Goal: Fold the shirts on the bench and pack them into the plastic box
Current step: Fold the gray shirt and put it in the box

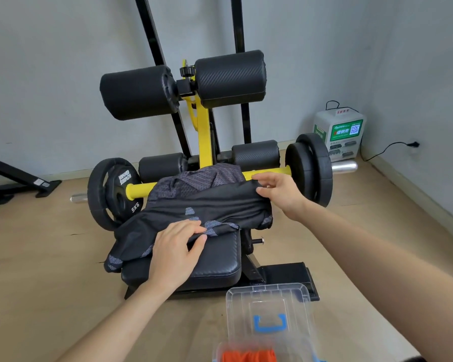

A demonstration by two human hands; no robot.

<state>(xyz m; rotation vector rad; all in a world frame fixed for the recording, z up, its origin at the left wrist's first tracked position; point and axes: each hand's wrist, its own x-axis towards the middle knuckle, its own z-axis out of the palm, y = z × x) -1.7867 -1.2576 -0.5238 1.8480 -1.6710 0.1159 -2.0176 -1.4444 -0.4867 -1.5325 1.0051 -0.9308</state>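
Note:
A black shirt (220,205) with grey patterned patches lies crumpled across the black padded bench seat (217,259), one sleeve hanging off the seat's left side. A grey mesh garment (194,180) lies under it toward the yellow bar. My left hand (175,250) pinches the shirt's near edge between thumb and fingers. My right hand (279,193) grips the shirt's far right end with curled fingers. The clear plastic box (270,317) with a blue handle stands on the floor in front of the bench. Something orange (249,355) lies inside it at the frame's bottom edge.
The bench belongs to a yellow and black gym machine with foam rollers (230,79) and weight plates (110,192) on a yellow bar. A white and green charging station (340,134) stands by the right wall. Wooden floor surrounds the machine.

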